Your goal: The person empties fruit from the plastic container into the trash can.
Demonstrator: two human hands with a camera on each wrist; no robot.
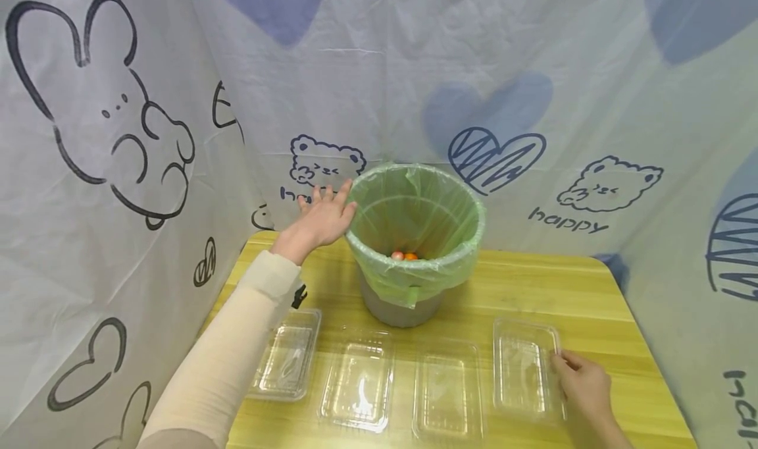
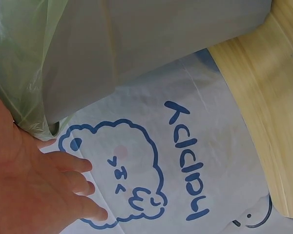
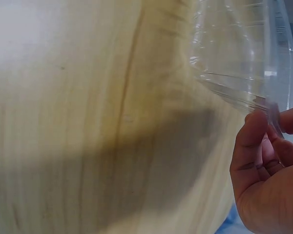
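Note:
At the left rim of a bin lined with a green plastic bag (image 1: 414,278), my left hand (image 1: 322,217) reaches out with its fingers spread and straight. In the left wrist view the hand (image 2: 34,180) lies right against the bag's folded edge. My right hand (image 1: 586,383) pinches the right edge of a clear plastic container (image 1: 524,370), the rightmost in the row. Thumb and fingers close on its rim in the right wrist view, where the container (image 3: 234,48) shows above the wooden surface. Small red and orange balls (image 1: 410,257) lie inside the bin.
Three more clear containers stand in a row on the wooden table (image 1: 533,284): one at the left (image 1: 287,357), partly behind my sleeve, then a second (image 1: 358,380) and a third (image 1: 448,390). Printed white cloth (image 1: 379,74) hangs behind and at both sides.

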